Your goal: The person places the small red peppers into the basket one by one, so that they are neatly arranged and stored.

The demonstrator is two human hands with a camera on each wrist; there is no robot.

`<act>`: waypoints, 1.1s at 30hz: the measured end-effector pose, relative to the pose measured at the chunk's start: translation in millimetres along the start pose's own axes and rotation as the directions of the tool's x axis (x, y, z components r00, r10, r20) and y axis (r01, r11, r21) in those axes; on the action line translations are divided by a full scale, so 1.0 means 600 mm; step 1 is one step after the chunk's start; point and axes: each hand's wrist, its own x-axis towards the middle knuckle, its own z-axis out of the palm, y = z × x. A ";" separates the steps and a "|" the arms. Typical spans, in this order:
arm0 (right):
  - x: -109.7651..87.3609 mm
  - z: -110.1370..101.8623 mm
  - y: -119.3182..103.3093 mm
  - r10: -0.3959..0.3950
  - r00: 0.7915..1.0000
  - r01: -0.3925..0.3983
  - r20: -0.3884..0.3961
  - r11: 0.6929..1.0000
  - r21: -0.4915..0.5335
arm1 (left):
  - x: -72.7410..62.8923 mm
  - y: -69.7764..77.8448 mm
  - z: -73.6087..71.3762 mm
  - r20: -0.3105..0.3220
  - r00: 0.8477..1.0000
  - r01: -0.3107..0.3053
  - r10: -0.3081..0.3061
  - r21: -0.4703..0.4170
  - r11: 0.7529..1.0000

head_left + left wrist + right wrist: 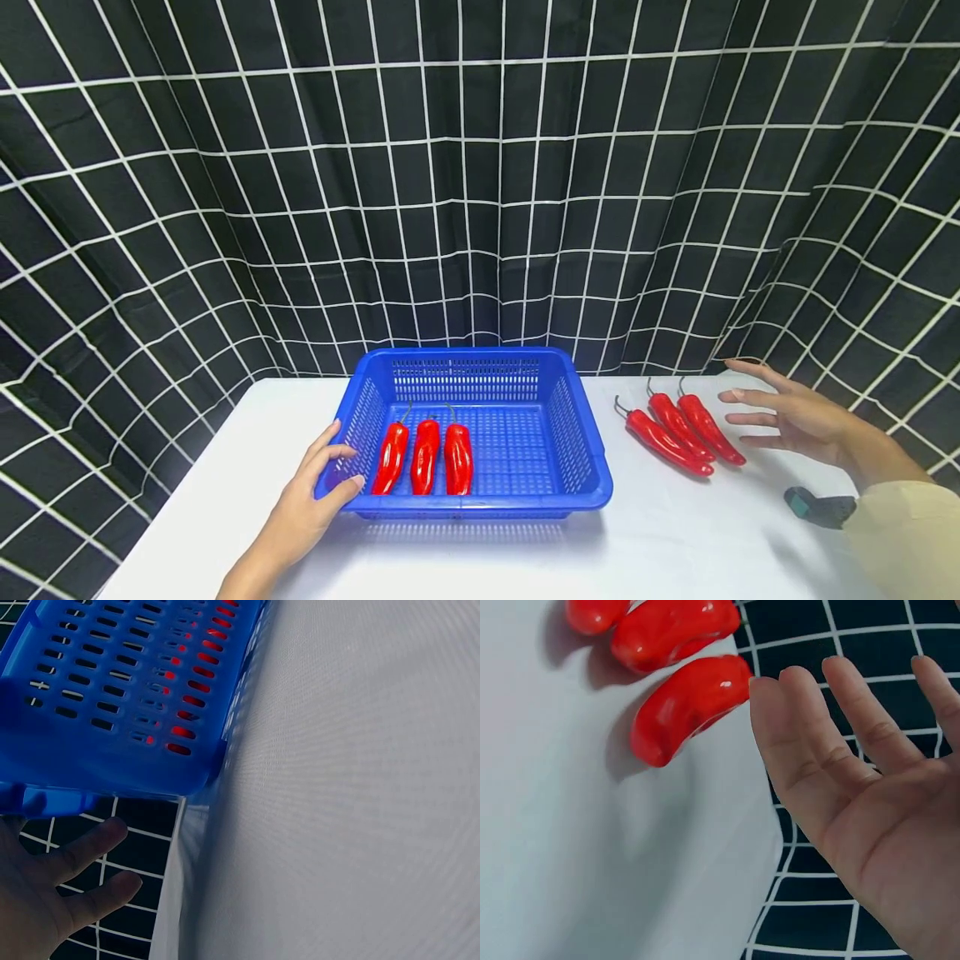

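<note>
A blue plastic basket (487, 502) with perforated walls sits on the white table. Inside, on its left half, three red chili peppers (424, 457) lie side by side with their stems pointing away. My left hand (303, 504) rests at the basket's near left corner, thumb and forefinger over the rim; in the left wrist view its other fingers (105, 896) spread beside the basket. To the right, three more red chili peppers (678, 432) lie slanted and close together on the table. My right hand (802, 417) hovers just right of them, its fingers (874, 724) extended and holding nothing.
The white table (652, 542) extends around the basket. A black cloth with a white grid (480, 183) hangs behind the table and along both sides. A small dark device (821, 507) shows beneath the right wrist, beside a pale sleeve (903, 533).
</note>
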 end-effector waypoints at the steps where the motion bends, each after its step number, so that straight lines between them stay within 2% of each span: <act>1: 0.000 -0.001 0.003 0.006 1.000 -0.006 -0.005 1.000 0.004 | 0.000 0.000 0.001 0.002 1.000 0.002 -0.002 -0.001 1.000; 10: 0.013 -0.003 0.030 0.034 0.999 -0.034 -0.022 0.999 -0.010 | 0.001 0.004 -0.001 -0.003 1.000 -0.010 0.010 0.000 1.000; 22: 0.041 0.012 0.045 0.104 0.992 -0.111 -0.070 0.990 -0.093 | -0.001 0.001 0.001 -0.010 0.999 -0.034 0.033 -0.028 0.999; 29: 0.054 0.018 0.054 0.137 0.989 -0.142 -0.047 0.983 -0.118 | -0.001 0.002 0.001 -0.006 1.000 -0.024 0.024 -0.037 0.999; 33: 0.065 0.021 0.061 0.149 0.987 -0.157 -0.066 0.980 -0.122 | -0.001 0.002 0.000 -0.006 1.000 -0.016 0.015 -0.035 0.999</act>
